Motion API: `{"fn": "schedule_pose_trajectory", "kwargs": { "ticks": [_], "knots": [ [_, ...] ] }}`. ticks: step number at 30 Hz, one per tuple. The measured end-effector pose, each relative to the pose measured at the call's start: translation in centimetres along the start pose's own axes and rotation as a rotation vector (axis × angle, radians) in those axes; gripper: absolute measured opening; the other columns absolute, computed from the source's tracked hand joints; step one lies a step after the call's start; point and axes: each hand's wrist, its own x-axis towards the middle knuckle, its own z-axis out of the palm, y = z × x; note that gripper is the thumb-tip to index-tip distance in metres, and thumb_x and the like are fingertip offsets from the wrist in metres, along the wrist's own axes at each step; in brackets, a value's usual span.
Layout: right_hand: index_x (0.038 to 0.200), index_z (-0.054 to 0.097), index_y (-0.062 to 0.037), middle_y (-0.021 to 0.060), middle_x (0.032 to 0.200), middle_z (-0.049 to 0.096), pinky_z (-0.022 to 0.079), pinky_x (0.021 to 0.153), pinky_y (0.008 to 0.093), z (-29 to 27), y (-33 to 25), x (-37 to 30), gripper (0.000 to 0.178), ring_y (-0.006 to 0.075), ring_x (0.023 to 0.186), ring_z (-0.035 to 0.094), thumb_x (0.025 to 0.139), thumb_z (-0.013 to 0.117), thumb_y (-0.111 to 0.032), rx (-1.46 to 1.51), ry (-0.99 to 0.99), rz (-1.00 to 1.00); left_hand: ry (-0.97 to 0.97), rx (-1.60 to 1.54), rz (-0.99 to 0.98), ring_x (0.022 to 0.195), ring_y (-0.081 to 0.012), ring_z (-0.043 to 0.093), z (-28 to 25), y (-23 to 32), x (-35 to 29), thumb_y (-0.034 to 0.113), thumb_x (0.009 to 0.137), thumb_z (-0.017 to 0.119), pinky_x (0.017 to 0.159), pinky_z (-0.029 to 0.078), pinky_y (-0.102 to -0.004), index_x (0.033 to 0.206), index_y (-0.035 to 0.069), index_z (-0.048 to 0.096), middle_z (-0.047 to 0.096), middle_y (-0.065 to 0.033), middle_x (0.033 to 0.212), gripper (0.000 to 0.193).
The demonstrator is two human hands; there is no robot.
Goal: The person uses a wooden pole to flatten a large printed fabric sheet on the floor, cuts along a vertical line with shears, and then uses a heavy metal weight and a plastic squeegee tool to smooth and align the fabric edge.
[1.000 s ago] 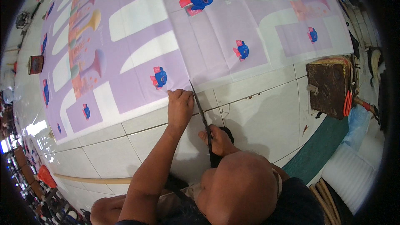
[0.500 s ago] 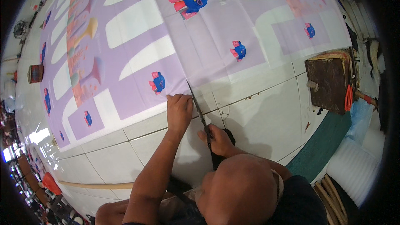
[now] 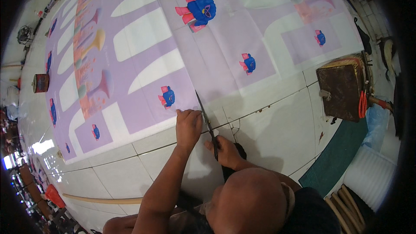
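My left hand (image 3: 189,126) presses its fingertips together on the near edge of a lilac printed sheet (image 3: 149,115) with blue and pink cartoon figures. In my right hand (image 3: 226,151) is a pair of long dark scissors (image 3: 207,121), the fingers closed round the handles. The blades point away from me along the edge where this sheet meets a second, paler printed sheet (image 3: 225,71). Their tips reach onto the sheets just right of my left fingers. Part of my right forearm is hidden by a rounded bare shape at the lower edge.
White floor tiles (image 3: 260,134) lie under the sheets. A worn brown box (image 3: 340,93) with an orange-handled tool (image 3: 362,104) stands to the right. Nearby are a green mat (image 3: 333,158) and a white foam roll (image 3: 370,177). A rusty tin (image 3: 41,83) sits at the far left.
The view has shifted, so sheets and hands appear slightly lower. The scissors' handles look closer together. My left hand keeps its place on the sheet's edge.
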Motion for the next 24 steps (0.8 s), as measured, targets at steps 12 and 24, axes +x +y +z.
{"fn": "schedule_pose_trajectory", "kwargs": {
  "ticks": [12, 24],
  "knots": [
    [0.084, 0.057, -0.0002, 0.0129, 0.073, 0.061, 0.047, 0.068, 0.0371, -0.2, -0.6, 3.3, 0.042, 0.0220, 0.069, 0.057, 0.093, 0.067, -0.041, -0.034, 0.065, -0.116, -0.035, -0.017, -0.024, 0.094, -0.0329, 0.062, -0.1, -0.2, -0.2, 0.007, 0.085, 0.066, 0.111, 0.032, -0.0581, 0.096, 0.007, 0.068, 0.067, -0.0111, 0.093, 0.011],
    [0.079, 0.056, -0.0025, 0.0063, 0.063, 0.053, 0.042, 0.059, 0.0339, -0.6, -0.9, 3.7, 0.048, 0.0169, 0.060, 0.049, 0.092, 0.065, -0.047, -0.032, 0.085, -0.163, -0.174, 0.079, 0.037, 0.106, -0.0333, 0.058, -0.2, -1.3, -0.5, 0.007, 0.076, 0.072, 0.110, 0.032, -0.0601, 0.106, 0.004, 0.066, 0.062, -0.0133, 0.108, 0.030]
  ]
}}
